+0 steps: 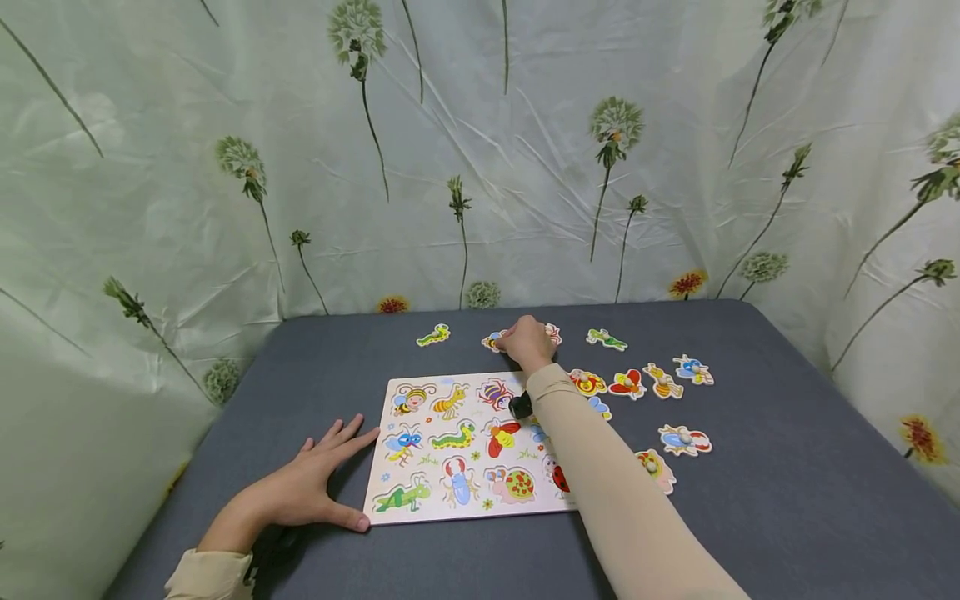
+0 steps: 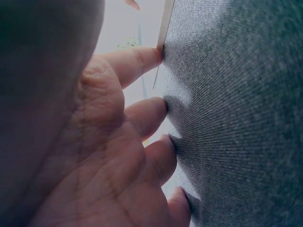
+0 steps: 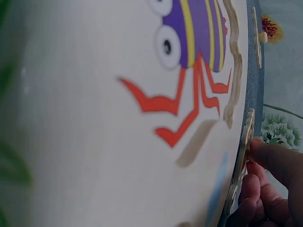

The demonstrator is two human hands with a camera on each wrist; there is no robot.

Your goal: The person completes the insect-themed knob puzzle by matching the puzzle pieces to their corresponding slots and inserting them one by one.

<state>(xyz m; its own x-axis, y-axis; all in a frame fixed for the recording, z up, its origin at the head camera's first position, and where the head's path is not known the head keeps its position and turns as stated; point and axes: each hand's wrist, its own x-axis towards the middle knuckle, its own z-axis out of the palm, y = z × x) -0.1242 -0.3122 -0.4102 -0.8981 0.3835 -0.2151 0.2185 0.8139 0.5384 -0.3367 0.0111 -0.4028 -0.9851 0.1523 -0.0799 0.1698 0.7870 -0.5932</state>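
A wooden insect puzzle board [image 1: 427, 457] lies on the table, with printed bugs in its recesses. My left hand [image 1: 311, 482] rests beside its left edge, fingers spread; in the left wrist view the index fingertip [image 2: 154, 56] touches the board's edge. At the table's back, my right hand [image 1: 527, 342] pinches the bee puzzle piece [image 1: 491, 341], its thumb and fingers at the piece's knob. Seen from the right wrist, that piece [image 3: 245, 142] stays low at the table surface. A red-and-white piece [image 1: 553, 333] lies partly hidden behind the right hand. The right forearm covers part of the board.
Loose knobbed pieces lie around the board: a caterpillar [image 1: 433, 335] and a grasshopper [image 1: 606, 338] at the back, a red-winged bug [image 1: 627, 384], a yellow bug [image 1: 663, 382] and blue-winged ones [image 1: 693, 370] to the right. A dandelion-print curtain [image 1: 525, 167] hangs behind the grey table [image 1: 787, 500].
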